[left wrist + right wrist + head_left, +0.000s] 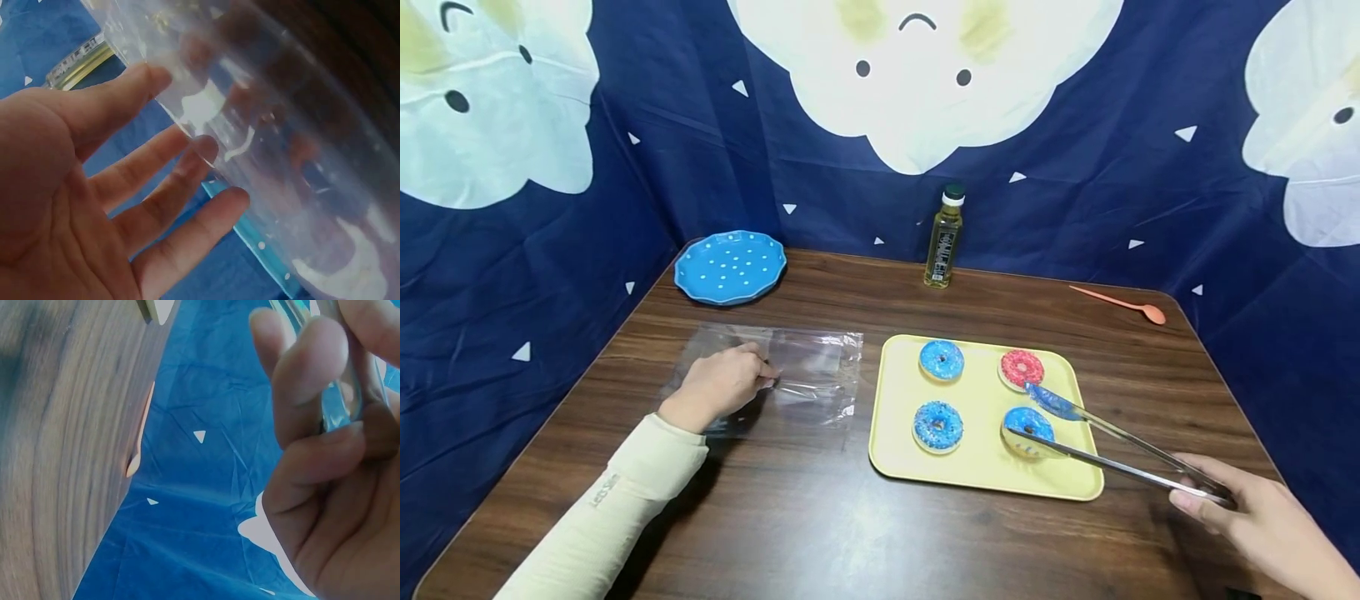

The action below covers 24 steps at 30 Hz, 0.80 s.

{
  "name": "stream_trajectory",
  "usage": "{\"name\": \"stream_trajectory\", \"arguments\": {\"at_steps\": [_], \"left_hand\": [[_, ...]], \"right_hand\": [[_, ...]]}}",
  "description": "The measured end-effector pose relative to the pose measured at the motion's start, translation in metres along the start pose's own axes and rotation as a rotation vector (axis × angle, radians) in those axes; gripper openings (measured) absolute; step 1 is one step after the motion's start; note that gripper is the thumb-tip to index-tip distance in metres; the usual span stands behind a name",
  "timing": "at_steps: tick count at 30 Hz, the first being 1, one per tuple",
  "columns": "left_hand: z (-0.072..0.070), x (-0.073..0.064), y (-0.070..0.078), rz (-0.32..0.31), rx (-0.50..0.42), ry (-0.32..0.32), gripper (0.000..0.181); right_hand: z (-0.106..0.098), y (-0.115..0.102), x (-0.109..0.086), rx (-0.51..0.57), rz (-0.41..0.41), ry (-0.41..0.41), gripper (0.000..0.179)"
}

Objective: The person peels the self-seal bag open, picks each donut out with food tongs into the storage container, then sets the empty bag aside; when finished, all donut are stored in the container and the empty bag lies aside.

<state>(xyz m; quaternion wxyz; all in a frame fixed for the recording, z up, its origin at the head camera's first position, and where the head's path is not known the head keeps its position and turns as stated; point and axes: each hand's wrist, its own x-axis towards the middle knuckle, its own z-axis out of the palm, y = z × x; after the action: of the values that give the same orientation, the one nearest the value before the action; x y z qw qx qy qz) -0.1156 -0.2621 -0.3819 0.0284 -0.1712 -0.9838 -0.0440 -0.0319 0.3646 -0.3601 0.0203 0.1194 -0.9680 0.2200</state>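
Observation:
My left hand (722, 385) pinches a clear plastic bag (816, 367) lying on the left of the table. In the left wrist view, the thumb is at the film's edge and the other visible fingers are loosely extended against it. My right hand (1247, 500) grips metal tongs (1138, 473) near their joined end. Their spread arms reach over a yellow tray (977, 473), one tip on each side of a blue doughnut (1032, 421) at its near right. Two more blue doughnuts (942, 360) and a red doughnut (1022, 367) also sit there.
A blue dotted plate (730, 268) stands at the back left. A bottle of yellowish liquid (943, 242) stands at the back middle, and an orange spoon (1150, 314) lies at the back right. Blue patterned cloth (820, 192) hangs behind the table.

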Motion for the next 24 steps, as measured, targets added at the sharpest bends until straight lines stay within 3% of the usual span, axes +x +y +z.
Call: {"name": "stream_trajectory", "arguments": {"at_steps": [5, 12, 20, 24], "left_hand": [[0.004, 0.002, -0.002, 0.004, 0.017, -0.024, 0.014], [0.008, 0.004, -0.004, 0.005, 0.002, -0.020, 0.017], [0.009, 0.006, -0.003, -0.002, -0.054, -0.051, 0.032], [0.009, 0.006, -0.003, -0.024, -0.073, -0.057, 0.035]], "right_hand": [[0.000, -0.003, -0.001, 0.051, 0.043, -0.009, 0.040], [-0.002, -0.002, -0.001, 0.042, 0.104, 0.010, 0.045], [-0.004, 0.000, 0.015, -0.036, 0.265, 0.063, 0.061], [-0.001, -0.003, 0.022, -0.052, 0.320, 0.074, 0.057]]}}
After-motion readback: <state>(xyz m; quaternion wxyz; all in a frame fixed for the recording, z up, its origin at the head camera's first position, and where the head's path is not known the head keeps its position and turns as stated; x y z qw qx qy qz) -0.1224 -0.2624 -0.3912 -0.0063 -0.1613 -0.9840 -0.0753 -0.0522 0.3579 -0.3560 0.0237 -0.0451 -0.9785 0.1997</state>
